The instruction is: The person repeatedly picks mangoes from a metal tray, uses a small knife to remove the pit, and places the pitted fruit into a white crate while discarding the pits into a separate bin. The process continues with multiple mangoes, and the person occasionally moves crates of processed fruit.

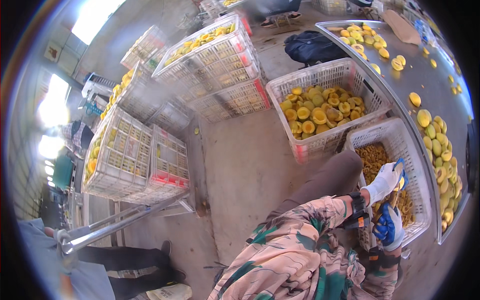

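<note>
My left hand, in a white work glove with blue-coated fingers, is closed round a yellow fruit that mostly hides in its grip. Just below it, my right hand, gloved alike, has its fingers curled; a thin, brownish object shows between the hands, too unclear to name. Both hands are over a white plastic crate holding brown pits or scraps. Beside it stands a larger crate of pitted yellow fruit halves. Whole fruit lies heaped on the metal table.
Stacked crates of fruit stand at the upper left, with more crates below them. A person at the lower left holds a metal bar. A dark bag lies behind the table's raised edge.
</note>
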`<control>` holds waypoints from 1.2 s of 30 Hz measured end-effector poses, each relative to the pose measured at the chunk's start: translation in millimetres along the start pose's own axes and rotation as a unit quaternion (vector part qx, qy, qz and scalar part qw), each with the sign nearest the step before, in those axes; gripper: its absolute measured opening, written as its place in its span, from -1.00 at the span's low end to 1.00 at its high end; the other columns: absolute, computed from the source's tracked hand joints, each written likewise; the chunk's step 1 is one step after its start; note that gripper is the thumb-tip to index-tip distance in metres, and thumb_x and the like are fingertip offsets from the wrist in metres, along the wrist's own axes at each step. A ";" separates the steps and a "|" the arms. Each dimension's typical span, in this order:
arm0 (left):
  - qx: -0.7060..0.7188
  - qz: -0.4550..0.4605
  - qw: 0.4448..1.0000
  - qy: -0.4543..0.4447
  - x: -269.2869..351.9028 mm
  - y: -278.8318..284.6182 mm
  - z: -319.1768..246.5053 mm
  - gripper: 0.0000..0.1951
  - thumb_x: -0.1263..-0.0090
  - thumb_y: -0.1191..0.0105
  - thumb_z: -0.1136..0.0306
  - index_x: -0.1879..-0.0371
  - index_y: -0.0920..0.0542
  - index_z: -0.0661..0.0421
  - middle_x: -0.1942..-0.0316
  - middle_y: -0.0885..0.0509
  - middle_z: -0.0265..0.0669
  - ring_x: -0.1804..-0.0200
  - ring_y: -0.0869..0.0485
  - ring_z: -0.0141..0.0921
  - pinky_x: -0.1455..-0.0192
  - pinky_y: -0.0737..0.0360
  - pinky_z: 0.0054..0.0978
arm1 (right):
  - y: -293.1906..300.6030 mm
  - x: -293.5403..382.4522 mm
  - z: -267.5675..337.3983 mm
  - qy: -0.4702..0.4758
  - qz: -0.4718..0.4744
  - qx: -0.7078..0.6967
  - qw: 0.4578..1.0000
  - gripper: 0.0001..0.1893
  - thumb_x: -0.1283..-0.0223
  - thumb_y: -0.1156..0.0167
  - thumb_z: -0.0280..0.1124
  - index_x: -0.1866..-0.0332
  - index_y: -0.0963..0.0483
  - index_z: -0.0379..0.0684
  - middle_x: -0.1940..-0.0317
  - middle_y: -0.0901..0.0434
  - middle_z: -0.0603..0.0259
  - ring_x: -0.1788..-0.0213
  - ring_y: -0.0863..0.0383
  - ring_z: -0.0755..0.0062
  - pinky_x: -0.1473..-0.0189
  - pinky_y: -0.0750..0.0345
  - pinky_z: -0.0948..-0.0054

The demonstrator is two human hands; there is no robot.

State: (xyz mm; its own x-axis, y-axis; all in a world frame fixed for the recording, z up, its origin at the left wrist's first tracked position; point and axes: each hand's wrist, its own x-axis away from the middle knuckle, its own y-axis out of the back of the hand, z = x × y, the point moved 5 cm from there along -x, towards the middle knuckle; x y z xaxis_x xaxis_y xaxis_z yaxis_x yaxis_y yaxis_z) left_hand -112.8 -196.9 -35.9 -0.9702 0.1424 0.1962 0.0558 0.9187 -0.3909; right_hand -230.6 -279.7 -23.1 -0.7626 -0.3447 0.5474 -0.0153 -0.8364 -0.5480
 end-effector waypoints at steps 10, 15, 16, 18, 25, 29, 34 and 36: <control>0.067 0.033 0.995 -0.073 12.1 -1.0 -13.3 -0.76 -0.45 0.04 0.26 0.42 -0.53 0.15 0.64 -0.49 -0.31 0.58 -0.49 -0.44 0.56 -0.39 -0.40 | -13.3 -3.6 -4.0 -0.076 0.207 -0.162 0.962 -0.94 -0.36 -0.01 -0.37 0.24 -0.40 -0.05 0.59 -0.39 0.52 0.70 -0.36 0.62 0.71 -0.28 0.59; 0.010 0.124 0.983 0.138 -3.9 0.9 -13.5 -0.48 -0.49 0.17 0.02 0.33 -0.65 0.29 0.45 -0.69 -0.15 0.47 -0.64 -0.29 0.36 -0.62 -0.36 | -9.6 0.9 8.1 -0.044 0.073 -0.050 0.995 -0.86 -0.29 -0.15 -0.34 0.13 -0.37 -0.05 0.64 -0.37 0.47 0.75 -0.30 0.64 0.74 -0.24 0.59; -0.016 0.134 0.982 0.133 -3.9 0.3 -15.6 -0.44 -0.50 0.20 -0.02 0.32 -0.64 0.34 0.45 -0.68 -0.10 0.49 -0.64 -0.26 0.37 -0.62 -0.36 | -13.4 5.8 10.1 -0.041 0.107 -0.057 0.992 -0.83 -0.29 -0.14 -0.34 0.08 -0.37 -0.05 0.63 -0.37 0.44 0.77 -0.27 0.64 0.76 -0.21 0.60; 0.005 0.171 0.976 0.136 -4.4 -9.1 -17.2 -0.41 -0.52 0.24 -0.03 0.33 -0.63 0.35 0.47 -0.68 -0.08 0.50 -0.64 -0.29 0.39 -0.61 -0.39 | -14.4 5.1 11.6 -0.041 0.092 -0.062 0.993 -0.79 -0.30 -0.12 -0.34 0.03 -0.35 -0.06 0.63 -0.38 0.41 0.77 -0.28 0.60 0.76 -0.20 0.59; -0.195 0.035 0.971 -0.132 13.6 -12.4 -18.6 -0.71 -0.51 0.14 0.29 0.36 -0.60 0.19 0.48 -0.65 -0.26 0.43 -0.60 -0.37 0.35 -0.51 -0.38 | 0.6 9.7 1.0 -0.033 0.054 -0.042 0.997 -0.86 -0.23 -0.21 -0.37 0.23 -0.39 -0.10 0.61 -0.41 0.44 0.66 -0.40 0.61 0.68 -0.33 0.56; -0.343 -0.025 0.901 -0.263 27.4 -12.8 -23.6 -0.85 -0.30 -0.03 0.36 0.32 -0.60 0.16 0.41 -0.63 -0.05 0.36 -0.58 -0.04 0.29 -0.52 -0.20 | -12.1 17.9 -4.3 -0.104 0.241 -0.261 0.929 -0.69 -0.45 0.26 -0.06 0.33 -0.32 0.04 0.63 -0.34 0.46 0.68 -0.35 0.61 0.68 -0.32 0.50; 0.081 0.045 0.996 -0.001 2.4 -11.1 14.3 -0.64 -0.47 0.09 0.17 0.50 -0.54 0.17 0.70 -0.54 -0.26 0.67 -0.54 -0.37 0.63 -0.38 -0.41 | 6.8 6.8 -3.6 -0.008 -0.015 0.080 0.997 -0.84 -0.34 -0.02 -0.30 0.39 -0.28 0.06 0.74 -0.20 0.52 0.82 -0.17 0.67 0.80 -0.14 0.58; 0.033 0.048 0.995 0.083 -5.4 -3.9 19.3 -0.56 -0.47 0.14 0.11 0.59 -0.52 0.17 0.71 -0.52 -0.25 0.68 -0.53 -0.33 0.64 -0.34 -0.30 | 1.8 9.8 -5.4 -0.008 0.026 0.048 0.998 -0.88 -0.33 -0.06 -0.25 0.32 -0.34 0.05 0.68 -0.25 0.53 0.77 -0.23 0.68 0.77 -0.18 0.60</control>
State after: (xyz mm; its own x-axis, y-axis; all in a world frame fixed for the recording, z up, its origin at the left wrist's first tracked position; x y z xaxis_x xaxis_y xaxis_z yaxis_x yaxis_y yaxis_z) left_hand -112.3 -208.4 -52.8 -0.9084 0.2929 0.2984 0.1263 0.8726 -0.4719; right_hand -241.6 -282.2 -22.1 -0.7503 -0.3955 0.5297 0.0869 -0.8534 -0.5140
